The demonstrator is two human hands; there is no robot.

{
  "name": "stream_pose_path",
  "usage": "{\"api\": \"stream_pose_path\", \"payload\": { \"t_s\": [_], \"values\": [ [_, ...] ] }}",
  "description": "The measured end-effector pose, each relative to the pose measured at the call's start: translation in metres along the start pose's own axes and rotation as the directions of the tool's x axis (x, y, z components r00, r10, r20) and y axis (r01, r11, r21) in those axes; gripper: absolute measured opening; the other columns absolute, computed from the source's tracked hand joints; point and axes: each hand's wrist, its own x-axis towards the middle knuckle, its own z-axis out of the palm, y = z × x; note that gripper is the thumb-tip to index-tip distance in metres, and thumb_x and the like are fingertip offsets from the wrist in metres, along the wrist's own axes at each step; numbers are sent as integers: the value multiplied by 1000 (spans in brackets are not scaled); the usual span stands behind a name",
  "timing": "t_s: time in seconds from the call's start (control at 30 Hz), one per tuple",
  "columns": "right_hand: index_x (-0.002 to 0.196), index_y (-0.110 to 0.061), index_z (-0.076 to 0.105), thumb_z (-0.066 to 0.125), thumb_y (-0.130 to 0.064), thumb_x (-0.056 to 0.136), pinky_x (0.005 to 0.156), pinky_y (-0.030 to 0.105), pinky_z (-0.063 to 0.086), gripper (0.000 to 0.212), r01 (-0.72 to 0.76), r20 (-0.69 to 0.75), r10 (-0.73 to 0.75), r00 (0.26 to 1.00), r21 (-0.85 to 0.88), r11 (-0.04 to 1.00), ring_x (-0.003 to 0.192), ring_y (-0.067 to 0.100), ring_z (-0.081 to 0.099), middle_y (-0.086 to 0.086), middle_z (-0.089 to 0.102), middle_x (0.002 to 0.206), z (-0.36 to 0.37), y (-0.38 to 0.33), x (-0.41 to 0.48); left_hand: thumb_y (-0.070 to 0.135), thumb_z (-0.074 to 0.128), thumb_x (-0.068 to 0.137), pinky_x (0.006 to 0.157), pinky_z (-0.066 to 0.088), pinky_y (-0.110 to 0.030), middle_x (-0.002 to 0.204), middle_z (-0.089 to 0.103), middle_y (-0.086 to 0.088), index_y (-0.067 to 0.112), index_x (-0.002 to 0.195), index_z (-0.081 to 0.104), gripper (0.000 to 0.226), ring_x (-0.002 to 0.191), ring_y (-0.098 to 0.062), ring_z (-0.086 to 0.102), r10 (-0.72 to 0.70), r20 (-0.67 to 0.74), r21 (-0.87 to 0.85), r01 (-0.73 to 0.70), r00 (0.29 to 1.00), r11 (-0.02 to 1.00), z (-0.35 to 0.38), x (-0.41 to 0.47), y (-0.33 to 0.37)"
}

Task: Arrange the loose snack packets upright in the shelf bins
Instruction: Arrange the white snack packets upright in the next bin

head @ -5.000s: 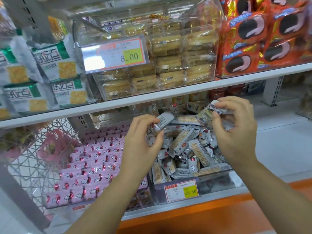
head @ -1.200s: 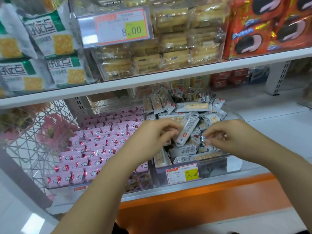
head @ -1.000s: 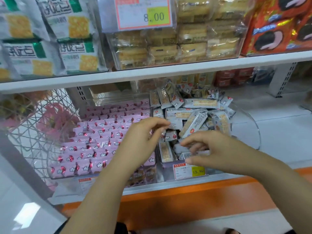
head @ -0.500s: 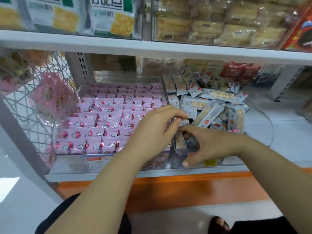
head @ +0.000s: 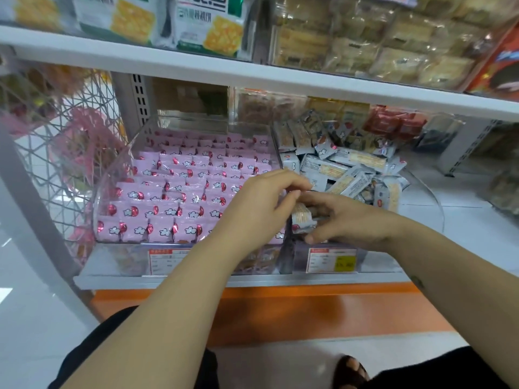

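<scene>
So the person is crouching in front of a low store shelf [head: 241,280] and both hands are meeting right at the front of the clear right bin [head: 438,209]. The right hand [head: 348,220] is curling its fingers and thumb around a small silver snack packet [head: 302,217], so that grip is definitely closing on it, and the packet is standing more or less upright at the bin's front left corner, just above the yellow price tag [head: 332,259]. The left hand [head: 261,203] is reaching in from the other side with its fingers bent over the top of that same packet, but the fingertips are blurring out, so I honestly cannot tell if that grip is pinching it or just touching. Behind the hands, the rest of the silver packets [head: 345,169] are lying in a messy heap, tilting every which way, with a few standing along the back. The left bin [head: 112,175] right beside it is looking way tidier, with pink packets [head: 182,192] sitting in neat rows. Up above, an upper shelf [head: 252,77] is carrying green and white cracker bags [head: 207,21], and a wire basket [head: 56,136] is sitting off to the left.
</scene>
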Motion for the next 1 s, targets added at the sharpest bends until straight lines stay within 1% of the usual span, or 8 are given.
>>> {"api": "stream_pose_path", "payload": {
  "t_s": [0.17, 0.27, 0.47, 0.57, 0.7, 0.8, 0.9, 1.0],
  "values": [
    [117, -31, 60, 58, 18, 80, 98, 51, 47, 62, 90, -169, -50, 984, 241, 966, 107, 31, 59, 15, 51, 127, 8, -1, -2, 14, 54, 95, 71, 38, -3, 99, 61, 17, 33, 105, 66, 24, 88, 10, 52, -23, 18, -9, 23, 1000, 1000, -1, 1, 0],
    [117, -27, 59, 56, 18, 82, 95, 45, 50, 57, 115, -263, -41, 964, 272, 956, 90, 23, 64, 15, 55, 121, 9, -6, -1, 22, 55, 95, 59, 38, -8, 99, 63, 9, 54, 94, 55, 32, 66, 8, 50, -35, 27, -10, 35, 999, 999, -4, 4, 2],
    [129, -13, 55, 61, 14, 80, 83, 36, 57, 56, 138, -362, -24, 932, 292, 946, 84, 22, 70, 6, 70, 88, 7, 3, 5, 50, 72, 73, 80, 35, 1, 109, 55, 26, 57, 103, 53, 36, 101, 7, 50, -95, 177, -11, 99, 980, 995, -11, 6, 7],
    [120, -8, 58, 62, 16, 78, 72, 24, 57, 49, 197, -407, -44, 913, 341, 919, 78, 16, 71, 5, 72, 83, 8, 9, 7, 36, 75, 77, 86, 35, -1, 103, 49, 34, 46, 116, 56, 44, 99, 12, 48, -65, 173, 62, 55, 983, 997, -8, 9, 3],
    [99, -15, 61, 63, 14, 79, 74, 20, 54, 35, 222, -411, -130, 902, 186, 957, 68, 4, 68, -12, 68, 65, 4, 9, 11, 28, 67, 87, 74, 38, 3, 99, 49, 39, 38, 120, 60, 35, 85, 27, 49, -100, -2, -26, 100, 995, 995, -3, 13, 1],
    [106, -5, 61, 63, 13, 78, 83, 31, 54, 33, 219, -414, -160, 896, 101, 970, 48, -5, 55, -20, 55, 46, 0, 11, 18, 29, 65, 88, 84, 39, -1, 103, 53, 37, 43, 118, 58, 33, 98, 22, 51, -117, -81, -82, 110, 990, 991, 3, 17, 1],
    [97, -10, 62, 72, 5, 74, 83, 37, 56, 30, 206, -453, -193, 870, -20, 978, 54, -1, 56, -13, 58, 63, 1, 11, 22, 28, 64, 89, 89, 47, -18, 106, 60, 29, 48, 113, 57, 31, 102, 7, 58, -133, -113, -127, 119, 985, 985, 8, 20, 1],
    [75, -23, 55, 77, -2, 72, 66, 15, 52, 31, 168, -512, -230, 828, -165, 972, 61, 6, 60, -1, 64, 74, 3, 9, 23, 25, 63, 90, 85, 50, -17, 101, 64, 22, 49, 107, 57, 31, 94, 6, 60, -149, -140, -172, 124, 979, 977, 9, 23, 4]
  ]
}}
